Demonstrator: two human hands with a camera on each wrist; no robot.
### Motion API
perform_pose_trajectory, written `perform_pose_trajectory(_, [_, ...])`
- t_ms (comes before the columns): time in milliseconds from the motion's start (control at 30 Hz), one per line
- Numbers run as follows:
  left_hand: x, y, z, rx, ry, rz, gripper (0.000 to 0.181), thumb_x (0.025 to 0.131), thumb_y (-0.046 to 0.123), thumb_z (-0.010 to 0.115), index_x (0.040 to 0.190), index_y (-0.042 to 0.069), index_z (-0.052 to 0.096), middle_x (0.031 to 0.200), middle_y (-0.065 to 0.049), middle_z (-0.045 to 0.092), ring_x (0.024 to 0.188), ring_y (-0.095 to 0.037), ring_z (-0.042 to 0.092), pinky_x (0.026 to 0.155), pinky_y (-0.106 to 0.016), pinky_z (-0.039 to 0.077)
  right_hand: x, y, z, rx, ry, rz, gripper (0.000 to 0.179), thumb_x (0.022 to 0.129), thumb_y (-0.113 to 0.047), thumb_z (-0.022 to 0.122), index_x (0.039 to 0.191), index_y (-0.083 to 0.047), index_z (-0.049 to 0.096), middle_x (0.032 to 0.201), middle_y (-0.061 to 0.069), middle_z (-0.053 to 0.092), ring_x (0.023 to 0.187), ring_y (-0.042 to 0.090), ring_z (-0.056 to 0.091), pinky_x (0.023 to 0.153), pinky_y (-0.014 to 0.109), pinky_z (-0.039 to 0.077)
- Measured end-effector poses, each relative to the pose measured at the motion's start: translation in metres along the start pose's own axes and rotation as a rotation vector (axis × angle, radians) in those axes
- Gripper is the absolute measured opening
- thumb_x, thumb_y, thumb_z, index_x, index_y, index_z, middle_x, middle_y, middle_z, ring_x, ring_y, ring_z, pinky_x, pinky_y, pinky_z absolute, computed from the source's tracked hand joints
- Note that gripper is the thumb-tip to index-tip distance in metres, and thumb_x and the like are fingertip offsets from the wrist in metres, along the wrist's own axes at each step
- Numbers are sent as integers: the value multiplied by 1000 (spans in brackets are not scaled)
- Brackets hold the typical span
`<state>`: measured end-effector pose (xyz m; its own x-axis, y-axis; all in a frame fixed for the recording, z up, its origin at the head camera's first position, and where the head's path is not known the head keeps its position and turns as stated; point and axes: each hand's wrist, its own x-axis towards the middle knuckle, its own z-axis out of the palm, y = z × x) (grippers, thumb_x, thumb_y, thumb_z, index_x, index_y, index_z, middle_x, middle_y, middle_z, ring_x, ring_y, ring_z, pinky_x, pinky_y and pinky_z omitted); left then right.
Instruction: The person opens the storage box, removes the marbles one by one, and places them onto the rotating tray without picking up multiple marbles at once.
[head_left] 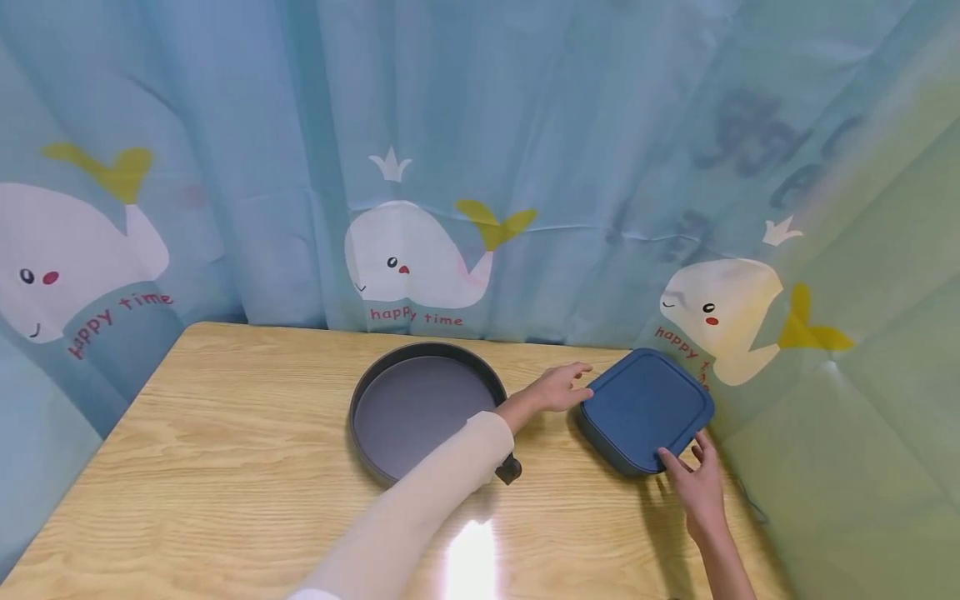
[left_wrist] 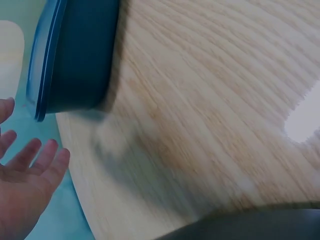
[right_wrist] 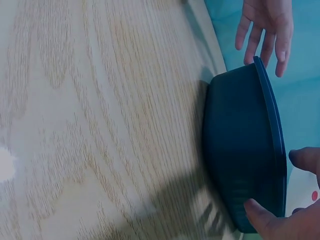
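A dark blue lidded container (head_left: 647, 412) with rounded corners sits at the far right of the table, its lid on. Close to its left corner, my left hand (head_left: 556, 387) reaches over with fingers spread; the left wrist view shows a gap between those fingers and the box. By the front right corner is my right hand (head_left: 699, 481), thumb and fingers apart. In the right wrist view its digits (right_wrist: 261, 216) lie close to the side wall and lid rim; whether they touch cannot be told.
A round dark grey pan (head_left: 427, 408) stands left of the container, its short black handle (head_left: 509, 469) pointing to the front right. My left sleeve (head_left: 420, 500) passes over the pan's rim. A blue curtain (head_left: 570, 167) with whale prints hangs behind and beside the wooden table (head_left: 225, 450).
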<state>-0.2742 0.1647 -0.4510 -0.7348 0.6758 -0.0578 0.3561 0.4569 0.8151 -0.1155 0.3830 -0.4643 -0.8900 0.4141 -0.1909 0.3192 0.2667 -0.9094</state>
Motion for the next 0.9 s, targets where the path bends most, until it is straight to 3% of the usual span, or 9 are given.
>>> perform_pose_trajectory(100, [5, 3, 2, 22, -13, 4, 53, 105, 23, 53, 154, 11, 38, 153, -8, 44, 136, -25, 46, 105, -30, 42, 2, 0, 1, 20, 1, -2, 89, 102, -21, 59, 160, -9, -8, 162, 27, -7, 141, 52, 24, 90, 20, 44])
perform_pose_trajectory(200, [9, 6, 4, 28, -25, -8, 55, 105, 24, 54, 155, 11, 37, 153, -8, 43, 137, -23, 44, 106, -31, 41, 4, 1, 1, 42, 0, -7, 89, 102, -17, 59, 160, -9, -9, 161, 29, -2, 135, 48, 34, 74, 7, 42])
perform_pose_trajectory(267, [10, 8, 6, 29, -34, -14, 57, 105, 25, 54, 156, 10, 35, 154, -9, 42, 137, -23, 44, 106, -32, 42, 5, 1, 1, 57, -4, -7, 89, 102, -15, 59, 160, -10, -8, 160, 29, 3, 126, 38, 46, 75, 8, 45])
perform_pose_trajectory(367, [13, 10, 9, 38, -37, -32, 58, 104, 26, 54, 156, 10, 33, 154, -9, 42, 137, -21, 44, 106, -32, 42, 7, 1, 2, 62, -10, -3, 90, 101, -14, 60, 160, -10, -8, 159, 29, 9, 118, 30, 50, 79, 12, 47])
perform_pose_trajectory(433, [15, 10, 11, 58, -44, -44, 58, 104, 26, 54, 156, 11, 33, 154, -8, 42, 138, -20, 43, 106, -31, 41, 7, 2, 3, 68, -7, -5, 89, 101, -12, 60, 160, -9, -6, 158, 30, 12, 107, 18, 55, 78, 12, 47])
perform_pose_trajectory(667, [21, 10, 18, 138, -74, -82, 57, 106, 24, 51, 158, 14, 30, 156, -5, 39, 143, -18, 36, 111, -29, 34, 7, 3, 6, 75, -27, 5, 87, 101, -9, 59, 161, -10, -3, 160, 27, 12, 109, 16, 52, 80, 11, 47])
perform_pose_trajectory(800, [23, 10, 23, 124, -58, -99, 56, 106, 23, 51, 157, 14, 32, 156, -5, 40, 143, -18, 36, 111, -29, 35, 7, 4, 5, 77, -36, 2, 86, 101, -8, 59, 161, -12, -3, 159, 28, 14, 92, -2, 56, 79, 12, 50])
perform_pose_trajectory(900, [26, 9, 25, 100, -45, -101, 55, 105, 20, 51, 157, 13, 33, 155, -5, 40, 143, -19, 36, 111, -29, 35, 8, 4, 2, 96, -50, 9, 88, 101, -6, 58, 161, -14, -5, 159, 29, 10, 84, -8, 57, 79, 15, 52])
